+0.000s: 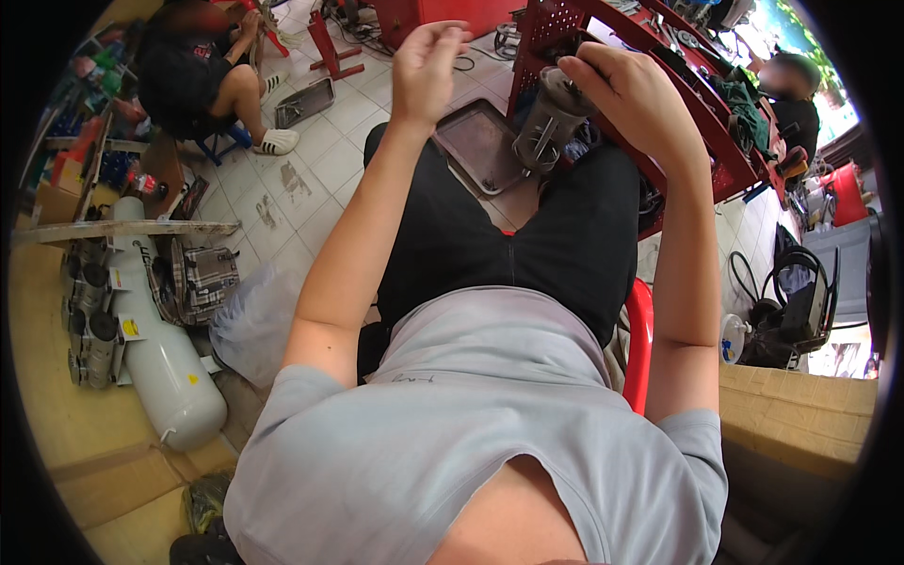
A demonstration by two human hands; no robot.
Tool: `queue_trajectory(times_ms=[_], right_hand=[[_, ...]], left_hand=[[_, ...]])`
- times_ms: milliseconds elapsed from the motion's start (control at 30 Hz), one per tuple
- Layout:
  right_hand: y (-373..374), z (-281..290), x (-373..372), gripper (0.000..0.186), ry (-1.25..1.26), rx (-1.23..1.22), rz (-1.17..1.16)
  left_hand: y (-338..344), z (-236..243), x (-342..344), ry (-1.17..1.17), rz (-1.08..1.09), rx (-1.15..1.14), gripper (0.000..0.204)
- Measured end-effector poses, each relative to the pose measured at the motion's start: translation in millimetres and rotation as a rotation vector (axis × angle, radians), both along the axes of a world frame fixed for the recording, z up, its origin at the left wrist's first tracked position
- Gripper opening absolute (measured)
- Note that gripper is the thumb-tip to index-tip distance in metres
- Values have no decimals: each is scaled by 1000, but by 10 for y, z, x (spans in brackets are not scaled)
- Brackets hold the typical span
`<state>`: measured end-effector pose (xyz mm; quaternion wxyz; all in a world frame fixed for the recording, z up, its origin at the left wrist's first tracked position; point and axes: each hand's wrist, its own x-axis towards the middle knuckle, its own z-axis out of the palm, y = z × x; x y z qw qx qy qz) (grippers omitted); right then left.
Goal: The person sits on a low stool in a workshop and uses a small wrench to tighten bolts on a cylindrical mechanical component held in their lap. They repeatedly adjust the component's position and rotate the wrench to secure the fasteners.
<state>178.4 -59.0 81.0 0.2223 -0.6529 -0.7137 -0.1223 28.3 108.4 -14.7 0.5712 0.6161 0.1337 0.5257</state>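
My left hand [429, 77] is raised in front of my left knee, its fingers loosely bent and slightly apart, with nothing visible in it. My right hand [629, 99] is closed at the upper end of a grey metal cylindrical part [556, 115], thumb on top; the fingers behind are hidden. The part hangs upright and slightly tilted between my knees. It has a wider rim at the bottom and looks worn. Below and left of it, a shallow metal tray [480, 141] lies on the tiled floor, partly hidden by my legs.
A red perforated tool cart [697, 132] with tools stands at right. Left are a white gas cylinder [169, 367], a plaid bag [209, 278] and a plastic bag [250, 315]. One person [188, 75] sits at far left; another [791, 94] is at far right. A cardboard box [800, 414] is close by.
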Motion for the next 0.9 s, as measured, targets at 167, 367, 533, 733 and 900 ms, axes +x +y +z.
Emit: queue_trajectory(times_ms=[167, 367, 533, 733, 900], right_hand=[[-18, 19, -93, 35, 26, -7, 4], [-103, 85, -148, 34, 46, 16, -8], [-194, -14, -260, 33, 140, 94, 40], [-301, -231, -336, 35, 190, 180, -15], [-337, -288, -285, 32, 84, 141, 24]], left_hand=[[-409, 51, 29, 50, -221, 382, 53], [-749, 95, 126, 132, -226, 324, 70], [-921, 205, 85, 283, -205, 252, 51], [-1036, 109, 33, 310, -227, 256, 52], [-915, -58, 105, 164, -281, 357, 65]])
